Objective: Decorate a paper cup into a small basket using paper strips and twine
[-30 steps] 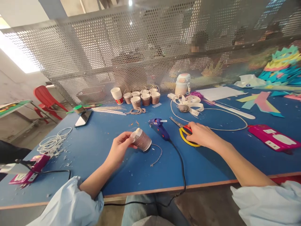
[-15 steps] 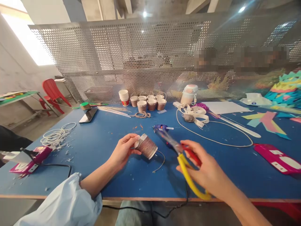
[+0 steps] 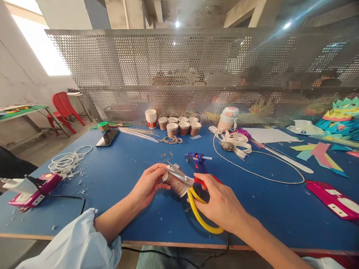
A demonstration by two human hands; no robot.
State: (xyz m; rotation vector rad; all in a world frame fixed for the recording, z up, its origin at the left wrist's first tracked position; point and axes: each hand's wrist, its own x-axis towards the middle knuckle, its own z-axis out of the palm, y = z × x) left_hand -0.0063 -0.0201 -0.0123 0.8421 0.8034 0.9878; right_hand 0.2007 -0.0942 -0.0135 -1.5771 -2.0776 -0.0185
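Note:
My left hand point(image 3: 150, 183) grips a small paper cup point(image 3: 176, 184) wrapped in brown cord, tilted on its side above the table. In my right hand point(image 3: 217, 200) is a pair of scissors point(image 3: 200, 213) with one red and one yellow handle. Their blades are parted and reach across the cup's near face, close to my left fingertips. Whether the blades touch the cord I cannot tell. Just beyond the scissors lies a blue glue gun point(image 3: 196, 157) with a white glue stick in its back.
Several cord-wrapped cups point(image 3: 183, 127) stand at the back beside stacked paper cups point(image 3: 150, 118). A phone point(image 3: 107, 138) and white cord coil point(image 3: 68, 161) lie left. Right are a tape measure point(image 3: 238, 144), a bottle point(image 3: 227, 117) and a magenta power strip point(image 3: 335, 200). A perforated screen point(image 3: 126, 74) rises behind.
My right hand has moved left with the scissors, bringing the blades from beside the glue gun over the wrapped cup. My left hand keeps its hold on the cup.

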